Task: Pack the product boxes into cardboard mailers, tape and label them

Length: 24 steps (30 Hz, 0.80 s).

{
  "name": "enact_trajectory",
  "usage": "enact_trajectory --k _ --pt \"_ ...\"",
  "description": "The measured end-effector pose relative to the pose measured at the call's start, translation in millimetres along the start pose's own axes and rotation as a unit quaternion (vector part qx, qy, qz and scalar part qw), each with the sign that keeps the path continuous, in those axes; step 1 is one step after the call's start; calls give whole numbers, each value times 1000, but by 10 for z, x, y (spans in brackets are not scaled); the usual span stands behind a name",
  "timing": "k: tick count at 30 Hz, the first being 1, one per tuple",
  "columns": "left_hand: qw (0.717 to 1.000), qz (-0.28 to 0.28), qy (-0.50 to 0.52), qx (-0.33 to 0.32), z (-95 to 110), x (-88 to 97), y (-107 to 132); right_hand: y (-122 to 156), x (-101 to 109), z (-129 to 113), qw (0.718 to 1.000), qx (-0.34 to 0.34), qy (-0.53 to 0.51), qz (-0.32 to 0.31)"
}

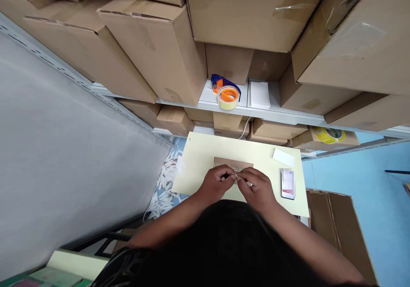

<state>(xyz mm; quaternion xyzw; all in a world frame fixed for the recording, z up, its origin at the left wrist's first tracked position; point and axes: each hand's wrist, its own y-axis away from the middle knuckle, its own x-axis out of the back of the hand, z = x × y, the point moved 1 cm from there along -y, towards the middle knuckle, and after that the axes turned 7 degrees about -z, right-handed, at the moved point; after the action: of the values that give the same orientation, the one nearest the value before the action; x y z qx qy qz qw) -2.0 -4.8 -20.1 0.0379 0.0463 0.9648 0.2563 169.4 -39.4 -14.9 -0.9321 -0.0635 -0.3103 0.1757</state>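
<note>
My left hand [219, 182] and my right hand [256, 185] meet above a small table [198, 161], their fingertips pinched close together. Between them is a tiny whitish thing, too small to name. Both hands are closed, thumbs against forefingers. Beneath the fingers lies a flat brown cardboard box [221, 162], partly covered by my hands. Some small light-coloured bits show on its top, though they are too blurred to make out.
A phone [287, 183] and a white box [283, 157] lie on the table's right side. Ahead, a shelf [288, 117] carries cardboard boxes [150, 43] and a tape dispenser [228, 92]. White paper strips [165, 184] litter the floor at left; an open carton [336, 223] stands at right.
</note>
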Motion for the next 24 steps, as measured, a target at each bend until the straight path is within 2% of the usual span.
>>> enact_trajectory --k 3,6,10,13,17,20,24 --pt "1000 15 -7 6 -32 -16 5 14 -39 9 999 -40 -30 -8" --pt "1000 25 -14 7 -96 -26 3 11 -94 53 988 -119 -95 -17" --pt "999 33 13 34 -216 5 21 -15 -154 134 957 -227 -181 -9" --pt "996 43 30 69 -337 115 66 -44 -153 169 928 -284 -241 28" --pt "991 89 -9 102 -583 452 188 -88 -117 180 905 -306 -281 91" --pt "980 124 -45 148 -855 812 350 -111 -126 203 896 -300 -307 119" --pt "959 172 -93 203 -1291 1339 677 -125 -168 273 881 -299 -339 137"
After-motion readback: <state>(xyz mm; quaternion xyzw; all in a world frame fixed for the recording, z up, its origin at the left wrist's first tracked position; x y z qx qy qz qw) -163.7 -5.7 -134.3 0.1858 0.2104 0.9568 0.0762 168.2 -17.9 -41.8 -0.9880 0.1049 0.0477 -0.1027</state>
